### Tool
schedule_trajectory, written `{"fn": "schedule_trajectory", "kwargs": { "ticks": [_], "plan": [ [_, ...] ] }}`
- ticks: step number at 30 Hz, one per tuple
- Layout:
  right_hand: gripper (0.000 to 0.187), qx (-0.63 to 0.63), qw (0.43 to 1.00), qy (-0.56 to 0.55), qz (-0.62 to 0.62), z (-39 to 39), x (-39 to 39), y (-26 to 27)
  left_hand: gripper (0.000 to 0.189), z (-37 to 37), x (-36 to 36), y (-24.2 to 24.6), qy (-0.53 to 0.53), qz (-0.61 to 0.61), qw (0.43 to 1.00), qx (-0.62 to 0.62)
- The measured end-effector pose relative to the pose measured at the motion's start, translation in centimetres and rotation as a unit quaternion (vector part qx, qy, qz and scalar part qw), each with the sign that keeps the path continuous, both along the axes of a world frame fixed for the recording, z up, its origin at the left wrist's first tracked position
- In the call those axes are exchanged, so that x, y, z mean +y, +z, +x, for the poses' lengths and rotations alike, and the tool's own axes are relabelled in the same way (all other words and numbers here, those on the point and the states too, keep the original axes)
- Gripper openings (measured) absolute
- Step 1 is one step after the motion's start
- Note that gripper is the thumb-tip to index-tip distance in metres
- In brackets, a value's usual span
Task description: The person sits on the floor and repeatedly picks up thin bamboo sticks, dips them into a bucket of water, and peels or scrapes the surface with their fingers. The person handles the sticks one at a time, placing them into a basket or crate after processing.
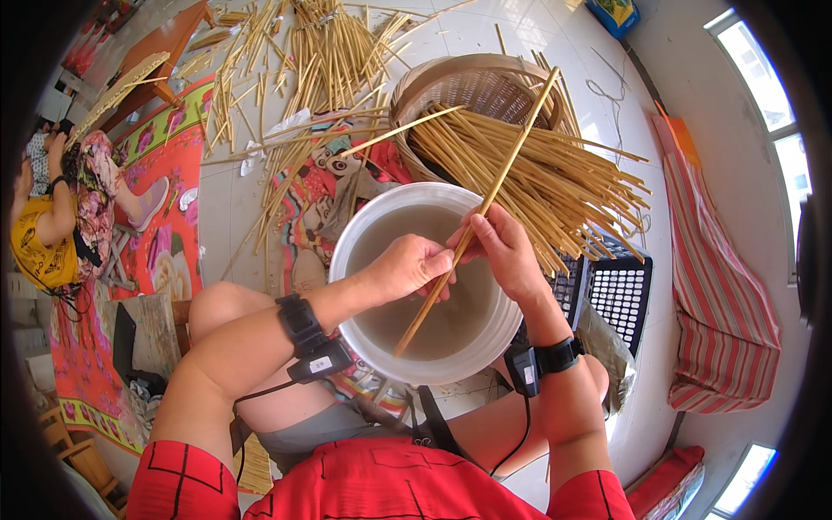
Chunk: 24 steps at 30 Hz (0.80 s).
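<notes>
A long, straw-coloured plant stalk (pixel 513 156) slants across my view, both hands on it. My left hand (pixel 413 263) grips its lower part between thumb and fingers. Slightly higher up, my right hand (pixel 502 244) pinches the same stalk. Below both hands stands a white plastic bucket (pixel 341 250) of murky water (pixel 383 240); the stalk's lower end is over the water, and I cannot tell whether it touches. Just beyond, a thick bundle of similar stalks (pixel 513 179) leans across a woven basket (pixel 416 97), its ends pointing right.
A black plastic crate (pixel 614 292) stands right of the bucket. Cut stalks (pixel 331 58) litter the tiled floor ahead, near a panda-print cloth (pixel 338 159). At far left another person (pixel 52 227) sits by a red floral mat (pixel 179 214). Striped fabric (pixel 721 305) hangs right.
</notes>
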State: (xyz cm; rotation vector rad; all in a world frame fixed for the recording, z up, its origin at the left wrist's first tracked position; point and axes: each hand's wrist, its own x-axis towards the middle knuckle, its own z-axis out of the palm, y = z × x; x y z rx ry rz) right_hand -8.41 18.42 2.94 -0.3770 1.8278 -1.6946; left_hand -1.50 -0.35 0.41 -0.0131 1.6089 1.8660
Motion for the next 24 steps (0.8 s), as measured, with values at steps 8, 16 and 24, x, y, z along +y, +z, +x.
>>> {"fn": "schedule_trajectory", "kwargs": {
  "ticks": [8,16,24],
  "plan": [
    [0.024,-0.029,0.992,-0.109,-0.063,-1.5,1.9,0.4,0.036,0.0,0.2,0.6,-0.06,0.089,0.994,0.02],
    [0.024,-0.022,0.992,-0.109,-0.054,-1.5,1.7,0.2,0.03,0.3,0.2,1.1,-0.066,0.055,0.996,-0.005],
    [0.024,-0.012,0.992,-0.114,-0.054,-1.5,1.5,0.4,0.032,0.4,0.3,0.6,-0.062,0.057,0.996,0.021]
  ]
}}
